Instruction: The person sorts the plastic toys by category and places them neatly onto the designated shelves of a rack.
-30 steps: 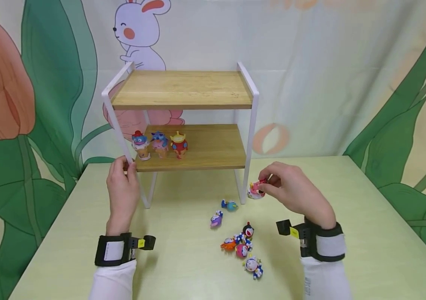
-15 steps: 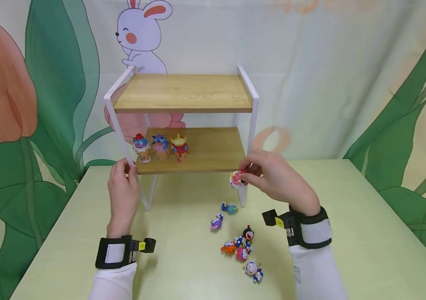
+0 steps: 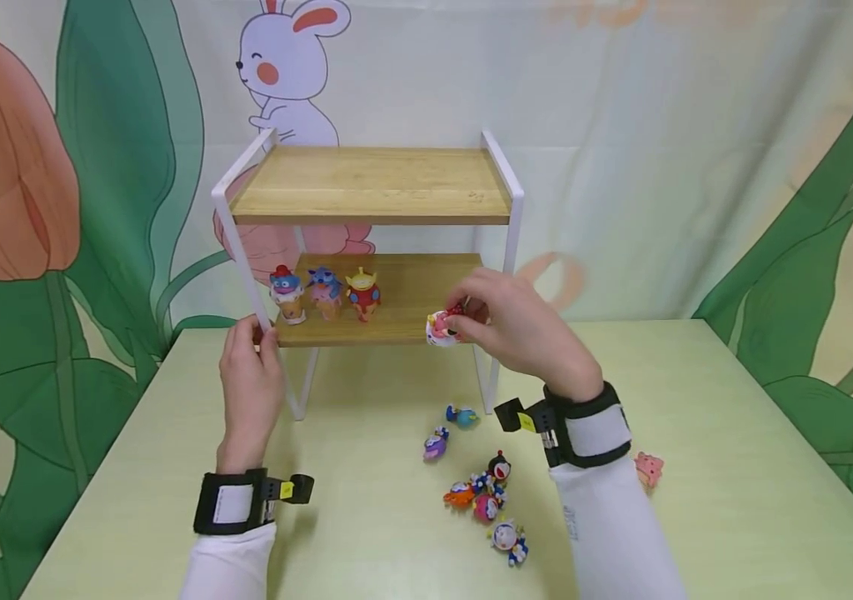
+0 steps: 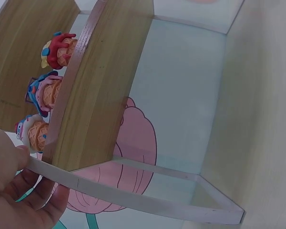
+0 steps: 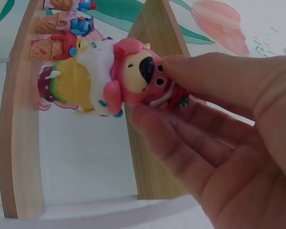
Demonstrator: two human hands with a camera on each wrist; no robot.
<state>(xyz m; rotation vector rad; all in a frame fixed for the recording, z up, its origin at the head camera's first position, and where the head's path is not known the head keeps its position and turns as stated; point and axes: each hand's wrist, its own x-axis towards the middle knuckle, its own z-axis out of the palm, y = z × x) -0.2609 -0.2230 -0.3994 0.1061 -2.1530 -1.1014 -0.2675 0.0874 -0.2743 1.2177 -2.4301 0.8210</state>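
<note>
Left hand (image 3: 252, 383) gripping shelf frame (image 3: 240, 250), right hand (image 3: 514, 323) pinching figurine (image 3: 438, 330), toys (image 3: 486, 507) on table (image 3: 366, 500)

Soft shadows fall on the brightly lit table (image 3: 366, 500) (wrist views look dimmer).

The right arm's white fabric sleeve (image 3: 616, 533) partly hides a small pink figurine (image 3: 650, 468); fine details in the cluster of small multicoloured figurines (image 3: 486, 507) blur. The left wrist view's edge crops the bare left hand (image 4: 16, 191).
</note>
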